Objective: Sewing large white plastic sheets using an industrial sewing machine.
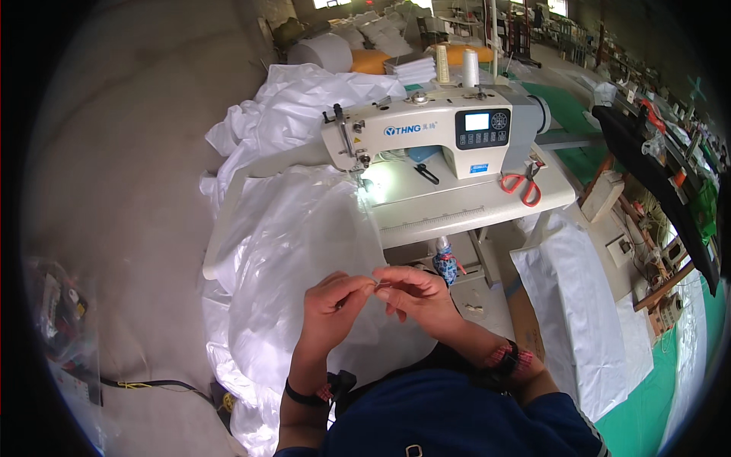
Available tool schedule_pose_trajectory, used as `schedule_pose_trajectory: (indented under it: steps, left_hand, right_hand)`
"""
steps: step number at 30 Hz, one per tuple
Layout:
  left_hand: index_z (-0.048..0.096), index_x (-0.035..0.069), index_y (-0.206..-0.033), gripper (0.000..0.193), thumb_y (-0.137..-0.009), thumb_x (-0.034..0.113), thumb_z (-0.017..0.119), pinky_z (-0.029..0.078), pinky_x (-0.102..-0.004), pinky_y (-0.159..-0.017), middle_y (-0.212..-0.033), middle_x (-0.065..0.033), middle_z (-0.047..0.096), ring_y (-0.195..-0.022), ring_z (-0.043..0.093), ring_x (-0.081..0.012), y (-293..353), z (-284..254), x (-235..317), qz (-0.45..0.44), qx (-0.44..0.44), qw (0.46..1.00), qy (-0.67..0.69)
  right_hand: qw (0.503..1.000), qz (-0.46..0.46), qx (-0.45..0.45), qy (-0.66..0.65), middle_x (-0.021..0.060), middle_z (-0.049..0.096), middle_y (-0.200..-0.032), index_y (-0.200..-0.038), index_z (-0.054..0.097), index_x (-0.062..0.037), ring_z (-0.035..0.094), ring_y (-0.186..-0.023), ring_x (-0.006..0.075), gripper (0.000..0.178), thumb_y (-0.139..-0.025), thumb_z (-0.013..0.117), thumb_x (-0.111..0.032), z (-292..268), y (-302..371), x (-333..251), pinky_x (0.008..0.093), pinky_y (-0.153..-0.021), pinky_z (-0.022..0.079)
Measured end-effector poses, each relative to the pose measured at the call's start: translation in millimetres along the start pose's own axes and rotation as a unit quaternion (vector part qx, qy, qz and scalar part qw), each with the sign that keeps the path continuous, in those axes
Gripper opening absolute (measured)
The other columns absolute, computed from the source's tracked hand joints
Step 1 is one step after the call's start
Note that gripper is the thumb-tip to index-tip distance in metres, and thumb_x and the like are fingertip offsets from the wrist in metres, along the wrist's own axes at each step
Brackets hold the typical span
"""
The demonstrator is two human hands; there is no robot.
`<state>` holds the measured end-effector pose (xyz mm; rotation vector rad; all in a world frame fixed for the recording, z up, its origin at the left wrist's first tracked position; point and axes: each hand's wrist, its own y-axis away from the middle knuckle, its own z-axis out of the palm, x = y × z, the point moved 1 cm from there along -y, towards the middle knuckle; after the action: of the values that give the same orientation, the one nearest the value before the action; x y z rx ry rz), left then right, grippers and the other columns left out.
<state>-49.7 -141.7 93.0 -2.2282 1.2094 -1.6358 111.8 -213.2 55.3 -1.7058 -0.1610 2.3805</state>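
Nearest, a blue shirt [434,415] is worn. White sheeting [285,221] is draped across the tabletop [472,212]. Left hand [329,305] and right hand [420,299] are pinched; what is held cannot be told. Beside the sewing machine [415,126], scissors [528,192] are laid.

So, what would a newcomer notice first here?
Probably the white sewing machine at upper middle, with a bright light glowing beneath its needle end. Glossy white sheeting drapes over the left of the table, the left grip and right grip close together before it. Red-handled scissors lie at the tabletop's right.
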Motion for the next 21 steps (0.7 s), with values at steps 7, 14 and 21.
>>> schedule_pose_trajectory:
  steps: [7, 14, 21]
  left_hand:
    - [0.070, 0.003, -0.089, 0.008, -0.084, -0.002, 0.068, 0.044, -0.0260, -0.061, -0.074, -0.0036, 0.060, -0.070, 0.056, -0.0128, -25, 8, -43, -0.041, 0.000, 0.999, -0.001]
    - [0.064, 0.001, -0.093, 0.008, -0.088, -0.005, 0.062, 0.048, -0.0269, -0.082, -0.100, -0.0087, 0.064, -0.092, 0.063, -0.0173, -60, 15, -72, -0.072, -0.026, 0.977, 0.201]
    - [0.060, -0.002, -0.093, 0.005, -0.094, 0.001, 0.055, 0.051, -0.0342, -0.092, -0.109, -0.0145, 0.065, -0.103, 0.064, -0.0233, -91, 26, -72, -0.177, -0.085, 0.924, 0.327]
  right_hand:
    - [0.989, -0.048, 0.105, 0.091, 0.0035, 0.068, -0.088, -0.101, 0.068, -0.0028, 0.067, -0.074, 0.0111, 0.013, -0.095, 0.060, -0.010, -82, -74, 39, 0.0220, -0.054, 0.048]
    - [0.526, -0.220, 0.319, 0.757, 0.0093, 0.062, -0.094, -0.094, 0.068, -0.0037, 0.060, -0.091, 0.0271, 0.020, -0.086, 0.060, -0.020, -205, -230, 88, 0.0412, -0.073, 0.049]
    - [0.560, -0.021, 0.146, 0.815, 0.0144, 0.065, -0.093, -0.105, 0.063, 0.0010, 0.065, -0.086, 0.0290, 0.025, -0.085, 0.056, -0.012, -216, -244, 88, 0.0385, -0.071, 0.052]
